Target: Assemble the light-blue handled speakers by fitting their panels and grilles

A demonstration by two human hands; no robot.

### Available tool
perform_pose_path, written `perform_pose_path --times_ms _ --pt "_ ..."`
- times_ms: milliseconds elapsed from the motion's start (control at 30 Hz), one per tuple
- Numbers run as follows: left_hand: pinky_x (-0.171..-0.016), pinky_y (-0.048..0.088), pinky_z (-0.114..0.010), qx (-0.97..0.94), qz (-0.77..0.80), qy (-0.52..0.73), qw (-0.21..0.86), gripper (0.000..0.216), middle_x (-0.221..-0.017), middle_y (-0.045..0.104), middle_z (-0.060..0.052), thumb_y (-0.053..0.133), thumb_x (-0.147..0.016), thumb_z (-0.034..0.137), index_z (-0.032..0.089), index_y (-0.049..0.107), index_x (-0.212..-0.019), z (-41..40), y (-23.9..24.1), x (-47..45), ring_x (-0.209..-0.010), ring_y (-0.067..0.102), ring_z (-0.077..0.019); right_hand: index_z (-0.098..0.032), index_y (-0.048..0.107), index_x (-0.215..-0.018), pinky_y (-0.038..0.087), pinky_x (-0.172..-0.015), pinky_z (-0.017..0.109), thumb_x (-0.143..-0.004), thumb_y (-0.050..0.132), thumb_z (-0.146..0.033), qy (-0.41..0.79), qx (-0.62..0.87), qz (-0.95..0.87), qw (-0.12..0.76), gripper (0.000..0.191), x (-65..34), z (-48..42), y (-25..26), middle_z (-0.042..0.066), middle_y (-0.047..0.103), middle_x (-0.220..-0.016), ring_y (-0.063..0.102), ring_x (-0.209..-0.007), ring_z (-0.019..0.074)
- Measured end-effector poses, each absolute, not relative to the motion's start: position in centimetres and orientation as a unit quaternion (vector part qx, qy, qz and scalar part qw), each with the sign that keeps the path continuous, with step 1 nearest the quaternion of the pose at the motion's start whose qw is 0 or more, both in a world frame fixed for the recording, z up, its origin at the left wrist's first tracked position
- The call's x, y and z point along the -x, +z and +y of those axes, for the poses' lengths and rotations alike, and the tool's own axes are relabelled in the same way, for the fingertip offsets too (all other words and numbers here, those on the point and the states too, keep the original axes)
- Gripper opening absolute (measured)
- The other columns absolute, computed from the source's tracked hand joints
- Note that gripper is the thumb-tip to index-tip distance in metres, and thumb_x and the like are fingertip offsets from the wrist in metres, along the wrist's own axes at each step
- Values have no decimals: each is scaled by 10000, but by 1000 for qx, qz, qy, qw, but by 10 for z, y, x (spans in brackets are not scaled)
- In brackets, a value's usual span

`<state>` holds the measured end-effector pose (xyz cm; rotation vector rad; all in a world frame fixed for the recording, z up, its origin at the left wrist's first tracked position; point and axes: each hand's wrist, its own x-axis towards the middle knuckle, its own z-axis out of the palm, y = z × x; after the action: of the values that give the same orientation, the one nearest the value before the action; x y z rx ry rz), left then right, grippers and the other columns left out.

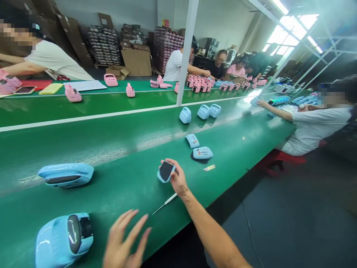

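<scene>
My right hand [179, 179] grips a small light-blue plastic cover with a dark inner face [166, 171], held above the green table. Lower down, my left hand [126, 238] is empty, its fingers spread and slightly blurred. A screwdriver with a white handle [170, 199] lies on the table below the right hand. To the left of my left hand sits a light-blue plastic housing [54, 242] with a dark window and an open black bay. Farther back rests another light-blue housing [67, 175].
Two light-blue printed covers [202, 153] and a small label strip [209, 168] lie right of my hands. Several blue housings [185, 115] stand on the conveyor [125, 134]. A white post [185, 56] rises behind. Co-workers sit opposite and at right; one person [320, 126] reaches over the line.
</scene>
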<state>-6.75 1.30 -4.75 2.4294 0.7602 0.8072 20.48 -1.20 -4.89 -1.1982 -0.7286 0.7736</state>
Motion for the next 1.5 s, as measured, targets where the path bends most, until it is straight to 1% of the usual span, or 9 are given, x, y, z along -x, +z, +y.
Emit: perform_pose_path --times_ms 200,367,533,767,900,1000,1233,1367,1500 --pt "-850 595 -454 -910 206 313 176 232 -992 743 -94 597 -942 360 256 766 -1063 17 -85 -24 -991 653 -298 -107 541 -1393 386 -1064 559 -757 737 -647 -70 893 -199 396 857 -312 -49 -19 259 591 -1361 533 -1250 395" --pt "-776 558 -420 -911 231 288 183 226 -866 738 -70 543 -957 276 251 759 -897 23 -76 -22 -887 647 -265 -58 539 -1430 355 -1038 607 -840 665 -649 -72 958 -156 230 844 -347 -46 -21 334 537 -1399 478 -1294 451" --pt "-799 554 -454 -901 265 261 224 241 -872 743 -80 538 -953 261 234 763 -871 17 -70 -26 -891 651 -268 -119 552 -1439 334 -1135 579 -933 599 -488 -89 902 -311 287 627 -310 -58 -25 253 475 -1513 393 -1427 384" --pt "-869 570 -426 -860 316 358 179 183 -997 688 -82 609 -941 240 257 708 -1094 -1 -30 21 -971 654 -245 -274 739 -1038 507 -1019 487 -940 636 -336 174 628 -693 309 155 -211 -96 -75 106 705 -1198 635 -1123 278" --pt "-952 526 -513 -716 557 420 -8 393 -1104 614 -131 693 -877 359 222 621 -1239 10 4 84 -1084 611 -316 -264 672 -963 554 -851 416 -1010 507 -344 197 636 -652 362 190 -201 -94 -96 88 723 -985 678 -920 248" --pt "-904 543 -522 -659 674 326 77 564 -1114 651 -148 642 -865 456 186 567 -1355 25 11 118 -1066 635 -347 -237 614 -1043 526 -698 324 -1019 468 -382 224 655 -602 397 207 -191 -61 -82 33 665 -824 633 -716 192" --pt "-912 548 -406 -566 699 353 257 464 -1138 744 -74 532 -891 505 249 684 -1247 65 20 163 -1019 696 -289 -231 454 -671 385 -653 266 -888 617 -452 184 627 -642 401 350 -103 116 -11 -23 500 -673 475 -654 155" --pt "-1044 470 -409 -604 668 402 167 524 -1215 718 -100 513 -900 509 208 693 -1289 115 36 202 -1165 637 -297 -232 440 -720 352 -685 250 -808 692 -339 193 617 -661 382 288 -54 188 8 1 577 -827 510 -764 165" --pt "-939 495 -412 -666 660 344 41 509 -887 691 -91 442 -928 455 200 723 -1268 165 40 234 -971 641 -293 -236 424 -710 312 -659 247 -821 616 -228 222 595 -673 379 222 -40 204 11 -29 534 -729 485 -707 158"
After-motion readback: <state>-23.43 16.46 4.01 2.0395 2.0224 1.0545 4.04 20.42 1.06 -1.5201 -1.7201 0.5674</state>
